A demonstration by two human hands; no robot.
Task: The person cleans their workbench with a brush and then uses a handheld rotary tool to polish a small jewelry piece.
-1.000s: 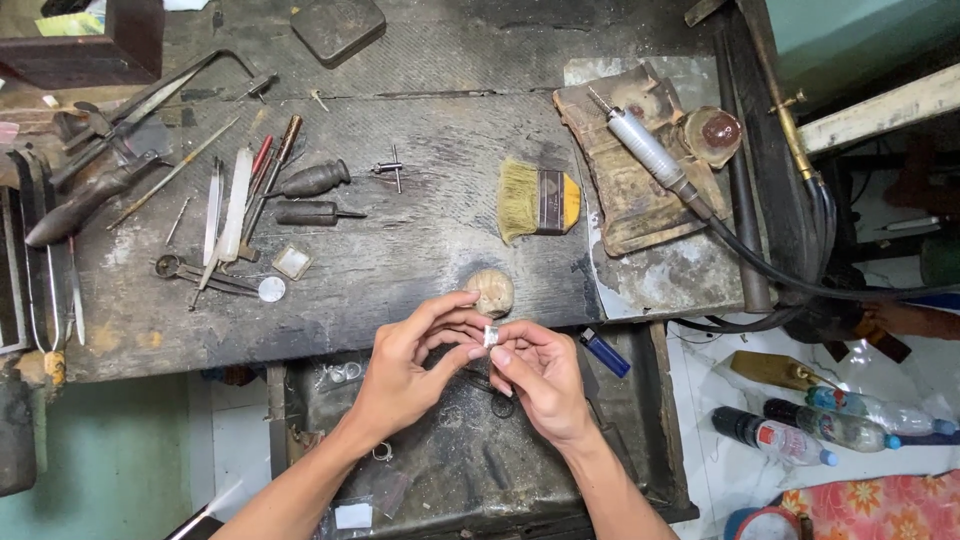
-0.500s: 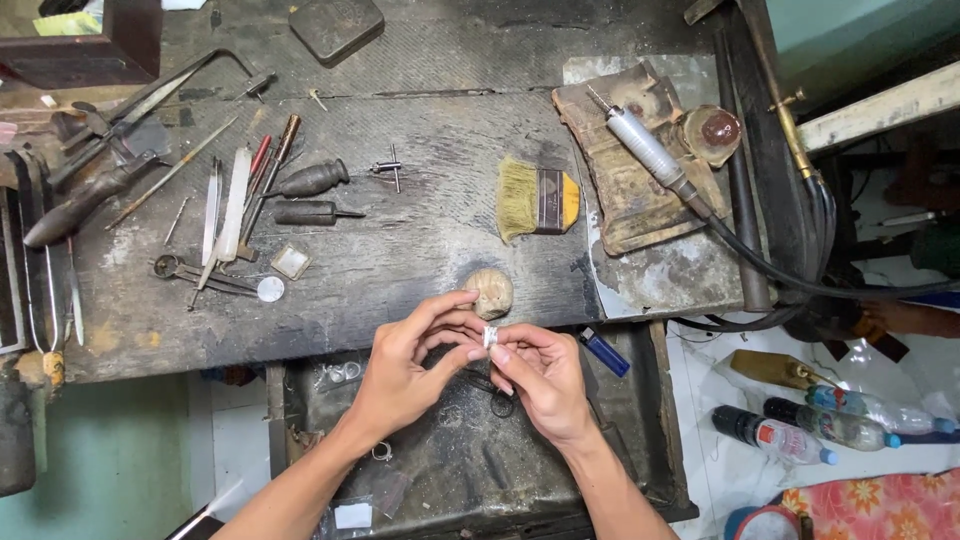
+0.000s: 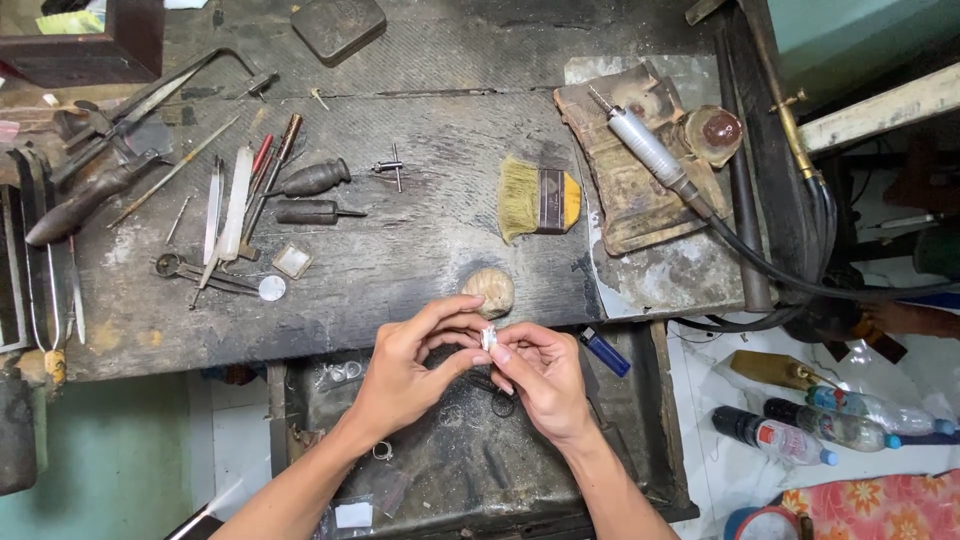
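My left hand [image 3: 405, 365] and my right hand [image 3: 545, 375] meet in front of the worn wooden workbench [image 3: 400, 250], over a dark metal tray [image 3: 620, 440] below its front edge. Between the fingertips of both hands sits a small silvery metal piece [image 3: 489, 337]. Its exact shape is too small to tell. Just beyond the fingers a rounded pale wooden peg [image 3: 489, 290] sticks out of the bench edge.
A yellow-bristled brush [image 3: 538, 198] lies mid-bench. Files, gravers and tweezers [image 3: 235, 215] lie at the left. A rotary handpiece [image 3: 648, 148] with black hose rests on a brown pad at right. A blue lighter [image 3: 605, 352] lies by my right hand. Bottles [image 3: 800, 425] lie on the floor.
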